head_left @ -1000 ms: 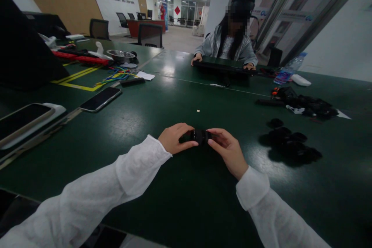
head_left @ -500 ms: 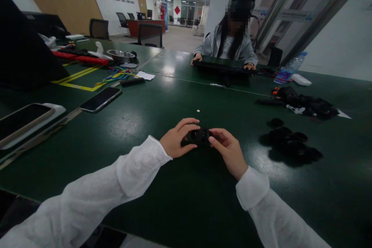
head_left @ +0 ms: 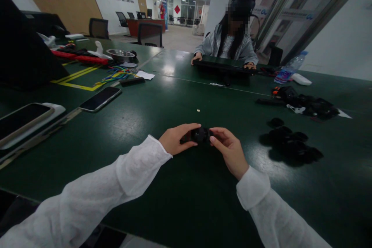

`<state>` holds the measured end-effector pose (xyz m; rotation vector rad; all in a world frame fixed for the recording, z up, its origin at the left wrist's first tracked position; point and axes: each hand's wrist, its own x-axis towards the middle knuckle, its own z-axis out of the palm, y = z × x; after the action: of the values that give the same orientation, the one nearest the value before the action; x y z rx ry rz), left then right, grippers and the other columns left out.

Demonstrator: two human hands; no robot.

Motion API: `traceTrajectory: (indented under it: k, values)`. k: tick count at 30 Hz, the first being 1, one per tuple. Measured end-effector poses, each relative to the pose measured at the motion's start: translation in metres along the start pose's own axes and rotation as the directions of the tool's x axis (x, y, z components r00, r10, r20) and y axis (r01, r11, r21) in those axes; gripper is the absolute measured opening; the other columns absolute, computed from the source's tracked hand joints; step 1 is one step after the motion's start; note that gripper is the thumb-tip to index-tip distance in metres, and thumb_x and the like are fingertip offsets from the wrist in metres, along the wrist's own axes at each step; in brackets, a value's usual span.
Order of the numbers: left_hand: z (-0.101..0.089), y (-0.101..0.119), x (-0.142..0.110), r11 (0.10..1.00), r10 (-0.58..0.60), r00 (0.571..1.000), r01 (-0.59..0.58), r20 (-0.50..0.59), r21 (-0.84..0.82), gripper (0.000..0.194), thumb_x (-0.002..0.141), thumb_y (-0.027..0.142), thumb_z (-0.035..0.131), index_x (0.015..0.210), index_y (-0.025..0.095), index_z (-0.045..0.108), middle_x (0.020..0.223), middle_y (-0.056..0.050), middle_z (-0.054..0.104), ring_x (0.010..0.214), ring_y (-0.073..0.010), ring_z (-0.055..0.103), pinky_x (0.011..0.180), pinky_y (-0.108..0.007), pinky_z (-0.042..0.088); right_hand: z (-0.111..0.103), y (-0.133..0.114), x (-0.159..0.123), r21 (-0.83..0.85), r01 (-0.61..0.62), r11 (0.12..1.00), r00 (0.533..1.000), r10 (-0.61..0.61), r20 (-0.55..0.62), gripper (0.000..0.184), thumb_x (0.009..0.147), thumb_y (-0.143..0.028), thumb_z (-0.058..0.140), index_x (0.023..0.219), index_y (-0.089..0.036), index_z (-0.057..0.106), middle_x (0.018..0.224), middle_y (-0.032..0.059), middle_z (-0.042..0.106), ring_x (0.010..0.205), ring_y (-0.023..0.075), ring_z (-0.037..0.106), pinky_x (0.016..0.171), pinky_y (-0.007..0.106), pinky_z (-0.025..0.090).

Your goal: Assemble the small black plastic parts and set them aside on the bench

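The left edge cuts off the phone [head_left: 24, 122]; the dark pile [head_left: 293, 143] at right blurs together; the person's face [head_left: 236, 21] is pixelated.

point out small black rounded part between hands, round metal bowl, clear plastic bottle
Black part [head_left: 200, 135], head view, its middle
Metal bowl [head_left: 121, 58], head view, near wall
Plastic bottle [head_left: 281, 76], head view, label
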<state>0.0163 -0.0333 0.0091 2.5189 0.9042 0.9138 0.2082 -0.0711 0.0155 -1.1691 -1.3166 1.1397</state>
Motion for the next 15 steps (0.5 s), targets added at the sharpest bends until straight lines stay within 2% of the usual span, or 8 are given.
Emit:
traceTrajectory:
  k: [4,9,12,15]
  values:
    - [-0.0008,0.0021,0.0009,0.999,-0.044,0.999,0.043,0.024,0.008,0.042,0.072,0.039,0.052,0.108,0.018,0.041,0.09,-0.005,0.057,0.067,-0.0138,0.057,0.06,-0.026,0.047,-0.0008,-0.0003,-0.0004,-0.012,0.016,1.0,1.0,-0.015,0.028,0.023,0.065,-0.027,0.061,0.087,-0.024,0.054,0.091,-0.0001,0.057,0.082,0.0144,0.055,0.076,0.031,0.045]
    - [-0.0062,0.0087,0.0029,0.994,-0.11,0.994,0.11,0.016,0.026,0.034,0.073,0.046,0.047,0.086,0.014,0.05,0.07,-0.002,0.054,0.058,-0.0129,0.052,0.055,-0.025,0.044,-0.0006,-0.003,-0.0028,-0.004,0.026,1.0,0.995,-0.025,0.092,0.024,0.066,-0.023,0.059,0.089,-0.026,0.053,0.101,-0.0003,0.056,0.09,0.0151,0.055,0.08,0.033,0.045]
    - [-0.0072,0.0076,0.0026,0.982,-0.186,0.982,0.186,-0.014,-0.024,0.031,0.075,0.044,0.045,0.078,0.014,0.051,0.067,-0.001,0.053,0.057,-0.012,0.052,0.053,-0.024,0.043,-0.0008,-0.0037,-0.0027,0.01,0.053,0.999,0.997,-0.054,0.059,0.024,0.067,-0.021,0.058,0.089,-0.026,0.053,0.104,-0.0005,0.055,0.094,0.0158,0.053,0.083,0.034,0.043]
    - [-0.0048,0.0008,0.002,0.934,-0.325,0.942,0.306,-0.082,-0.181,0.03,0.077,0.044,0.042,0.074,0.015,0.05,0.063,0.0,0.053,0.055,-0.0115,0.053,0.05,-0.023,0.043,-0.0066,-0.0005,0.0011,0.007,0.085,0.996,0.996,-0.085,-0.02,0.024,0.066,-0.023,0.059,0.089,-0.026,0.053,0.103,0.0002,0.056,0.094,0.0165,0.053,0.081,0.035,0.044]
